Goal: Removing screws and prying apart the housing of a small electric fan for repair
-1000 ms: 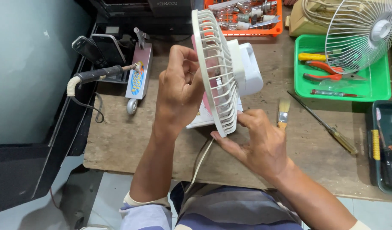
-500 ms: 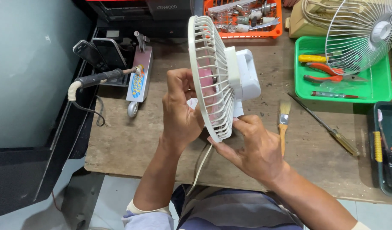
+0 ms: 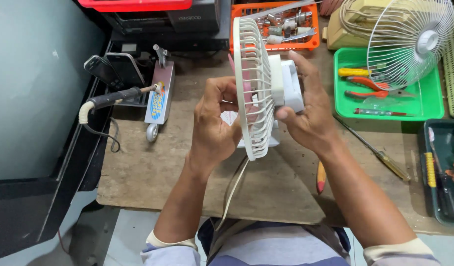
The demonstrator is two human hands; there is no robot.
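While it is gripped from both sides, a small white desk fan (image 3: 264, 88) is held upright above the middle of the wooden bench (image 3: 153, 172), seen edge-on from the head camera. Its round wire grille (image 3: 249, 98) is made of thin cream-white ribs bowed outward toward the left, and pink blades (image 3: 247, 91) are glimpsed through the ribs. A boxy white motor housing (image 3: 290, 83) is joined to the back of the grille, and a pale cord (image 3: 234, 184) is seen hanging from below the fan toward the bench's near edge.

The left hand (image 3: 214, 125) is closed on the front of the grille, its fingers curled against the ribs. The right hand (image 3: 311, 116) is wrapped around the motor housing, with the thumb pressed on the near side and the fingers laid over the top and far side.

To the left, a soldering iron (image 3: 113, 98) with a black handle is rested near a stand. Behind the fan, an orange tray (image 3: 311, 42) of metal parts is set. To the right, a green tray (image 3: 429, 106) with pliers is placed, a loose wire fan guard (image 3: 409, 42) propped over it, and a long screwdriver (image 3: 372, 150) is laid on the bench.
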